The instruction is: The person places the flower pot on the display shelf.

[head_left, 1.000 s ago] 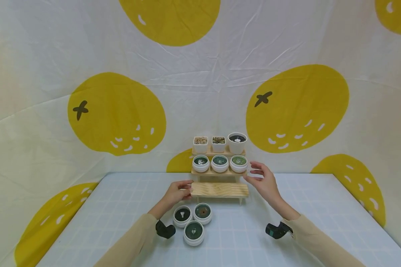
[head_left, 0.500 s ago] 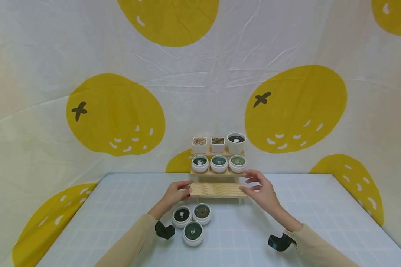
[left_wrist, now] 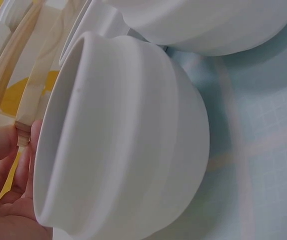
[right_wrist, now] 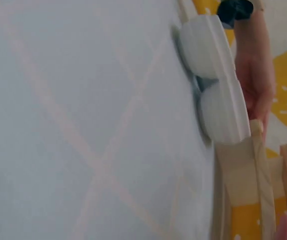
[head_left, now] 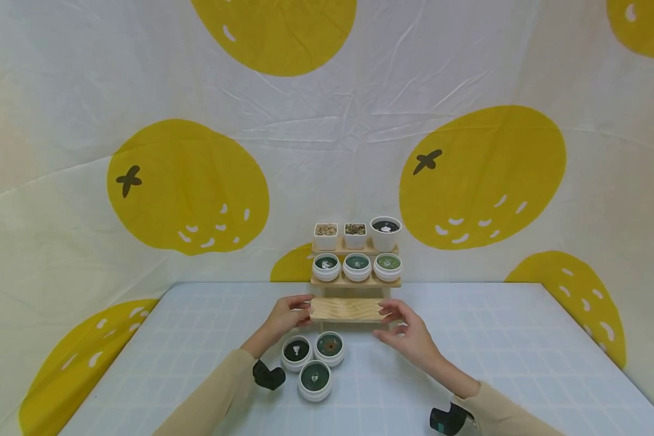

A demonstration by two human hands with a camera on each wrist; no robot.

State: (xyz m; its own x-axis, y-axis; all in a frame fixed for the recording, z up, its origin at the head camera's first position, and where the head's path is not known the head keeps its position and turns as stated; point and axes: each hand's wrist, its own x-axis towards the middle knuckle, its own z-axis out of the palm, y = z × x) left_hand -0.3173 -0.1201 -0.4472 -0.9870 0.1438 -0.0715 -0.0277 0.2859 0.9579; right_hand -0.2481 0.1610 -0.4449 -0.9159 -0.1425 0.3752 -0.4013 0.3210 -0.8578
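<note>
My left hand [head_left: 284, 319] pinches the left end of the bottom step of a tiered wooden plant stand [head_left: 346, 309]. In the left wrist view the thumb lies on one face of the wooden stand [left_wrist: 28, 107], with fingers at the other. My right hand [head_left: 409, 336] is at the step's right end, fingers loosely bent and apart from the thumb; contact with the wood cannot be told. Its fingertips [right_wrist: 285, 229] show at the right wrist view's corner. In front of the stand are three round white pots: one dark-topped [head_left: 297, 350], one brown-centred [head_left: 329, 345], one green-topped [head_left: 315, 378].
Three round white pots, including a light-green one [head_left: 388, 264], stand on the middle step. Above them are two square pots [head_left: 326, 237] and a taller round pot [head_left: 385, 235]. A pale checked cloth [head_left: 512, 351] covers the table; a patterned curtain [head_left: 327, 151] hangs behind.
My right hand has come from beside the middle step down and left to the bottom step's right end. My left hand keeps its hold, and the pots stay put.
</note>
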